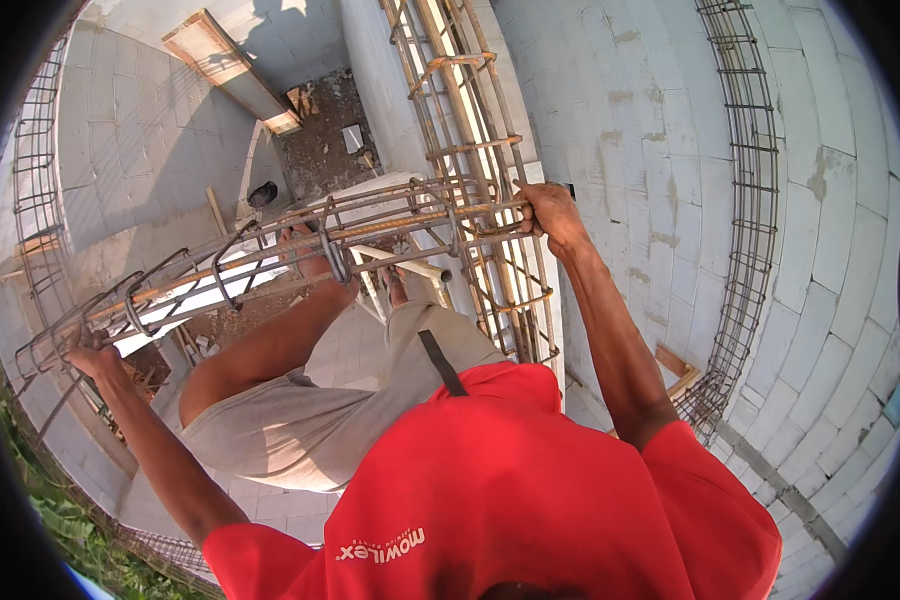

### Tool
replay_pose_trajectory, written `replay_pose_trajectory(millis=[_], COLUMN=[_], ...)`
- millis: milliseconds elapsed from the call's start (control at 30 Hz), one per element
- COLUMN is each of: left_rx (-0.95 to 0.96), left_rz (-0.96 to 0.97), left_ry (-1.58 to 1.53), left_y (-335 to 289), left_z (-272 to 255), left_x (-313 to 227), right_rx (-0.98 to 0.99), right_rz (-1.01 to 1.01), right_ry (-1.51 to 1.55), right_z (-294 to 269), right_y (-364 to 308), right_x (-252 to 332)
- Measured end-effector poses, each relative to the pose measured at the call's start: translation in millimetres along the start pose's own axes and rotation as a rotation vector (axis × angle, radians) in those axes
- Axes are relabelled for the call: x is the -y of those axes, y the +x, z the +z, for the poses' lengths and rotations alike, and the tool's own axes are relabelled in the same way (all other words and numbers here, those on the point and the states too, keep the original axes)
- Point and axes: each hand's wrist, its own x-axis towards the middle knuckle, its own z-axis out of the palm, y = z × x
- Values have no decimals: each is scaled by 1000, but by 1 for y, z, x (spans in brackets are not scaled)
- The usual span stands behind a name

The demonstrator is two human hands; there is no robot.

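Note:
A long rebar cage point(270, 258) of rusty bars and bent stirrups stretches across in front of me, over my legs. Around its left end my left hand point(92, 352) is closed, gripping the bars. My right hand point(553, 215) grips the bar ends at the cage's other end. Just there, a second rebar cage point(478, 160) runs from far to near along a wall top, and the first cage meets or crosses it. Whether the two are tied together cannot be made out.
Grey block walls point(630, 120) rise around me. Another rebar cage point(753, 150) curves along the right wall. Far below lies a rubble-strewn floor point(320, 140), with a wooden frame point(232, 70) against the wall. A pale pipe point(410, 263) passes near my feet. Green plants point(80, 520) grow at lower left.

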Motion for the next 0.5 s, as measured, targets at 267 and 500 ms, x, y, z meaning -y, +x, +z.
replay_pose_trajectory(millis=[267,500], left_rx=[-18,158], left_rz=[19,-217], left_ry=[-159,-43], left_y=[-1,-15], left_z=[-12,-2], left_x=[3,-21], right_rx=[28,-12], right_rz=[-62,-80], right_ry=[63,85], right_z=[0,3], right_y=[-1,-4], right_x=[-4,-9])
